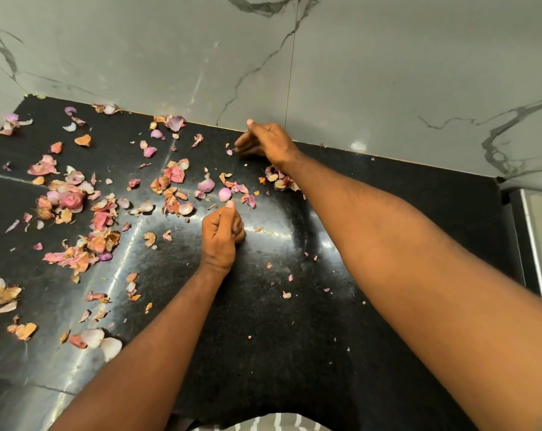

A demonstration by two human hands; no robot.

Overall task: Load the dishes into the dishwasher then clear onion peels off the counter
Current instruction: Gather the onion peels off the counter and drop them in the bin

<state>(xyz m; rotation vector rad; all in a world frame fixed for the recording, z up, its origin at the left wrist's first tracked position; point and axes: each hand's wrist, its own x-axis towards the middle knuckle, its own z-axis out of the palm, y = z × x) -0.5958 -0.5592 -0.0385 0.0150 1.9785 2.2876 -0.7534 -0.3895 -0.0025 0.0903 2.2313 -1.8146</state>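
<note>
Pink and orange onion peels lie scattered over the black stone counter, thickest on the left half. My left hand rests on the counter near the middle, fingers curled into a fist with the thumb up; what it holds is hidden. My right hand reaches to the back of the counter by the wall, fingers pointing left and down at a tiny pink peel. A small heap of peels lies under my right wrist.
A grey marble-look wall closes the back of the counter. At the right edge stands a metal-framed surface. Only tiny crumbs of peel dot the counter between my arms.
</note>
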